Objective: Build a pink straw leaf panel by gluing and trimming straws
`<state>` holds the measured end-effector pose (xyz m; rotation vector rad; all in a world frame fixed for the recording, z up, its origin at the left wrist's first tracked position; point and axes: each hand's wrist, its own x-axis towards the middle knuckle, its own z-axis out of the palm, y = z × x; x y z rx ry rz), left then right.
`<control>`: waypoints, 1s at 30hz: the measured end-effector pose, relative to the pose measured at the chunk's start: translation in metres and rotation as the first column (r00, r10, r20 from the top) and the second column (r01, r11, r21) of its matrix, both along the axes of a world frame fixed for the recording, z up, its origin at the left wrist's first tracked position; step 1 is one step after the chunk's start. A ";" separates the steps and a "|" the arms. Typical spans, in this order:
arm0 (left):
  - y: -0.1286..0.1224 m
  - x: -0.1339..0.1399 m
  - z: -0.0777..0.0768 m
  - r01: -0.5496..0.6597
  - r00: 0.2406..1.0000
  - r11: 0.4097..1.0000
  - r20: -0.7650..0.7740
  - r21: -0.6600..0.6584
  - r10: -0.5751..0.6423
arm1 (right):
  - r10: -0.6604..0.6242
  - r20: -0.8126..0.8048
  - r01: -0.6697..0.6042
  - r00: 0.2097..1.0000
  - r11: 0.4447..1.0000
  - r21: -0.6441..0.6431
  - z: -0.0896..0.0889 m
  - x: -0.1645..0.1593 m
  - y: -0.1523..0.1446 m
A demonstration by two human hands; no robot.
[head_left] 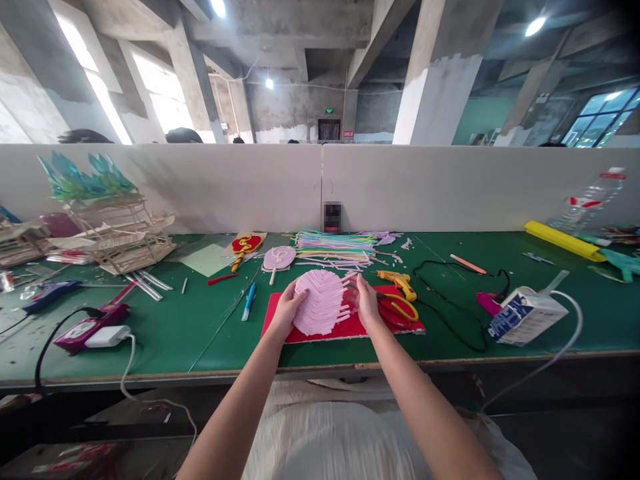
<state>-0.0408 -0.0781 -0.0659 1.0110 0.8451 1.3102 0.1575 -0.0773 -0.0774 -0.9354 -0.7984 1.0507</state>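
My left hand (287, 308) grips the left edge of a pale pink round disc (320, 303), thumb on top. The disc is built of strips that look like pipe cleaners, laid in a slanting, leaf-like pattern. Loose strip ends jut out from its right side. There, the fingertips of my right hand (366, 303) pinch a pink strip (352, 275) near the upper right edge. Under the disc lies a red board (273, 325). Scissors with yellow handles (407, 307) rest on the board, right of my right hand. Behind them is a yellow glue gun (400, 283).
A pile of coloured pipe cleaners (335, 248) lies behind the disc. Left of it are a small pink lollipop shape (279, 257), a red-and-yellow piece (245, 247) and a blue pen (249, 302). Power strip (93, 327) at left; carton (527, 317) and cable at right.
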 end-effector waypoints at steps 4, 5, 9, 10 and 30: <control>-0.001 -0.008 0.001 -0.023 0.993 1.000 -0.119 0.000 0.023 | -0.051 0.315 0.035 0.948 0.998 0.056 0.004 0.019 -0.003; -0.001 -0.011 0.002 -0.026 0.986 1.000 -0.162 0.000 0.026 | -0.087 0.421 0.057 0.903 0.995 0.083 0.007 0.029 -0.005; -0.002 -0.024 0.003 -0.031 0.957 0.998 -0.291 -0.061 0.012 | -0.268 0.783 0.178 0.561 0.963 0.202 0.022 0.080 -0.014; -0.002 -0.026 0.002 -0.056 0.941 0.995 -0.338 -0.078 0.027 | -0.274 0.845 0.201 0.459 0.959 0.202 0.025 0.093 -0.016; 0.013 0.014 0.018 0.138 0.492 0.923 -0.834 0.358 0.250 | 0.176 0.984 0.657 -0.032 0.745 -0.112 0.002 0.143 0.017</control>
